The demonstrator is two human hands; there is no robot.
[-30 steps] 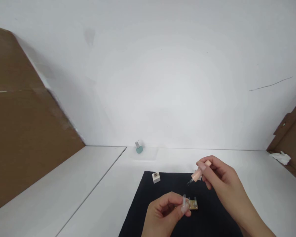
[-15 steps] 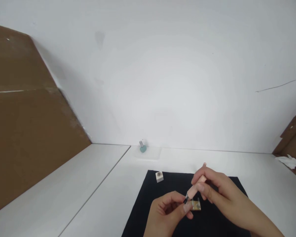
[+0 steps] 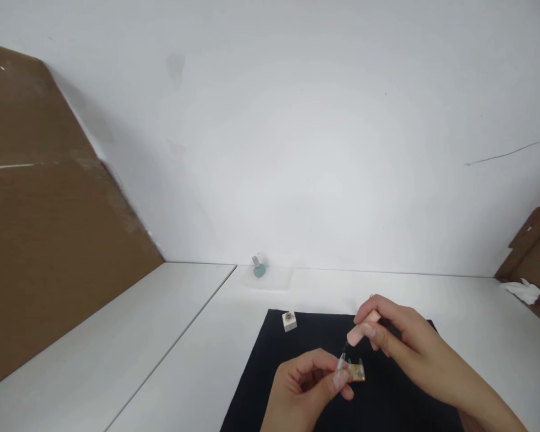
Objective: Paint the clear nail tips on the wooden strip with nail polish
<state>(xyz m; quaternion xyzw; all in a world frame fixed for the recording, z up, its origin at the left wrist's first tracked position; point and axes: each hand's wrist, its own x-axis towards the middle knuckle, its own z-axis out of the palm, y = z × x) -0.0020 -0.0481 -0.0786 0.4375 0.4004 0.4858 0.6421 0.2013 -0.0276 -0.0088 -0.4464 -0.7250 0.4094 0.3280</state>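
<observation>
My right hand [image 3: 398,336] is closed on the pink handle of a nail polish brush [image 3: 359,333], which slants down to the left. Its thin dark bristle end meets a slim pale piece that looks like a false nail [image 3: 341,361]. That piece is pinched upright between the thumb and index finger of my left hand [image 3: 303,384]. Just right of the left fingertips, a small yellowish piece with clear prongs [image 3: 357,372] shows over the black mat [image 3: 319,333]; whether my left hand touches it, I cannot tell.
A small white block [image 3: 289,322] with a dark round top sits near the mat's back left corner. Behind it, a teal-and-grey item [image 3: 258,270] stands by the wall on a translucent sheet [image 3: 276,279]. Crumpled white tissue [image 3: 522,291] lies far right. Brown cardboard [image 3: 63,240] rises on the left.
My right hand has drawn the brush slightly up and to the right, away from the left fingertips. More of the pale piece now shows. My left hand has hardly moved.
</observation>
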